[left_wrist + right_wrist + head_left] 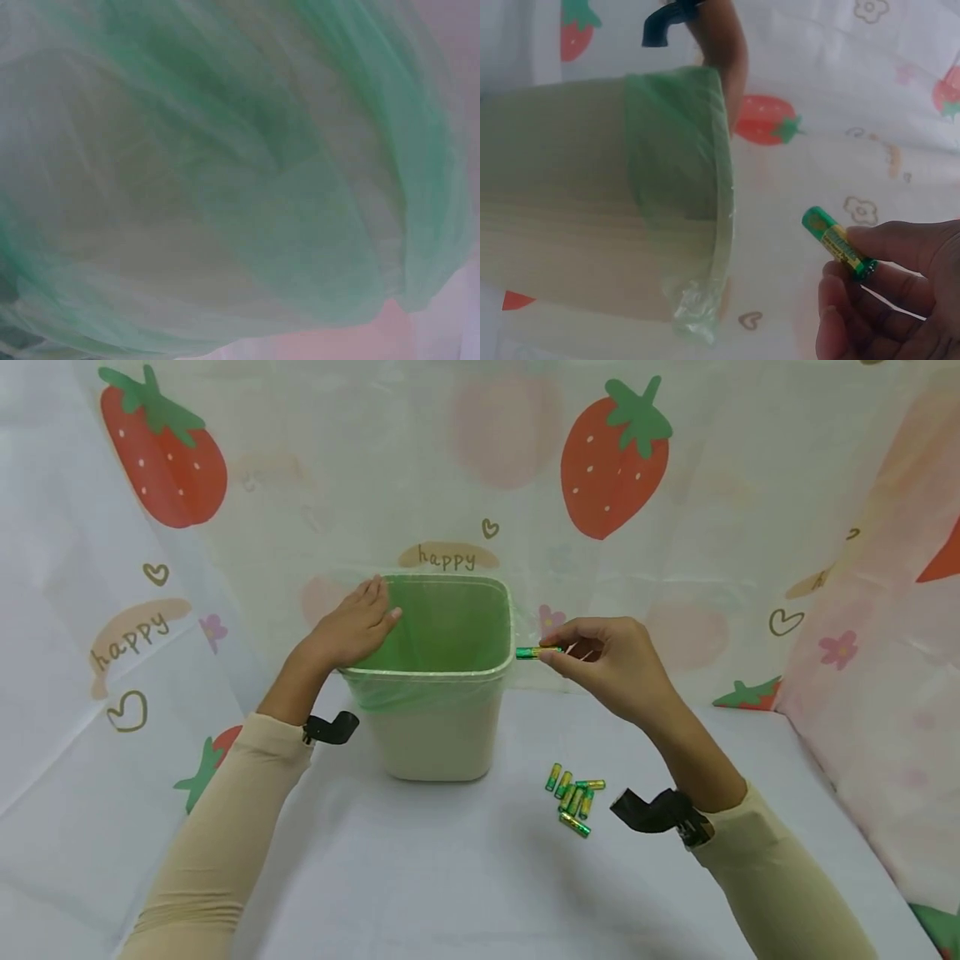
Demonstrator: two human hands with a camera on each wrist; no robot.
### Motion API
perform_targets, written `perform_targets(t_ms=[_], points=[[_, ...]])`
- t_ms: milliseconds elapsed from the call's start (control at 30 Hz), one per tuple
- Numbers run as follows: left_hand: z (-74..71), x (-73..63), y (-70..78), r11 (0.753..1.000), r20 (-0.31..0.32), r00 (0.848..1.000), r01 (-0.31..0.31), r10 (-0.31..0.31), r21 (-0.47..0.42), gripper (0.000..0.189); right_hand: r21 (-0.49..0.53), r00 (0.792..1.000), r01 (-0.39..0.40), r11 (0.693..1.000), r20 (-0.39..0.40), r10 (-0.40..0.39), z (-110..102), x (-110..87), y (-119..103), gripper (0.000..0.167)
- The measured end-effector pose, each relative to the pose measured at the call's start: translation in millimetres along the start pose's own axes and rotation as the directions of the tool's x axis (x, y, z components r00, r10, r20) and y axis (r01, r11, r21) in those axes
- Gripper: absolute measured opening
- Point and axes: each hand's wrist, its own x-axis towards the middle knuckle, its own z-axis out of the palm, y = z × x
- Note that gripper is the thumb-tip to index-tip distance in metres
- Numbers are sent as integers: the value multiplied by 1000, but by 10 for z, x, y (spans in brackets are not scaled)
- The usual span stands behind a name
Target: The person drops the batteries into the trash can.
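A light-coloured bin (438, 735) stands upright, lined with a thin green bag (450, 622) folded over its rim. My left hand (358, 625) rests on the bin's left rim, fingers extended. In the left wrist view the bag (292, 225) fills most of the picture and hides the hand. Just right of the rim, my right hand (611, 664) pinches a green and yellow battery (528, 653) between thumb and fingers. The right wrist view shows this battery (840, 244) apart from the bin (562, 202). Several similar batteries (575, 797) lie loosely grouped on the table, right of the bin.
A white cloth (420, 868) covers the table. Behind it hangs a pale sheet (360, 468) printed with strawberries, hearts and flowers, and more printed sheeting (885, 610) stands at the right. A black wrist camera (330, 728) sits at the left cuff, another camera (656, 814) at the right.
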Motion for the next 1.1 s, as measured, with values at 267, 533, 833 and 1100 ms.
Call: perform_targets(t_ms=[267, 533, 833, 1100], points=[[13, -6, -19, 1000, 0, 1000, 5, -5, -2, 71, -16, 999, 44, 999, 31, -43, 122, 224, -69, 9], [26, 29, -50, 1000, 1, 1000, -5, 5, 28, 70, -18, 995, 64, 998, 80, -63, 245, 405, -88, 7], [5, 33, -38, 999, 1, 1000, -1, 1, 38, 69, -31, 990, 71, 997, 125, -67, 401, 597, -109, 7], [16, 20, -25, 999, -3, 1000, 11, -11, 36, 70, -65, 979, 116, 991, 176, -103, 560, 777, -172, 9]])
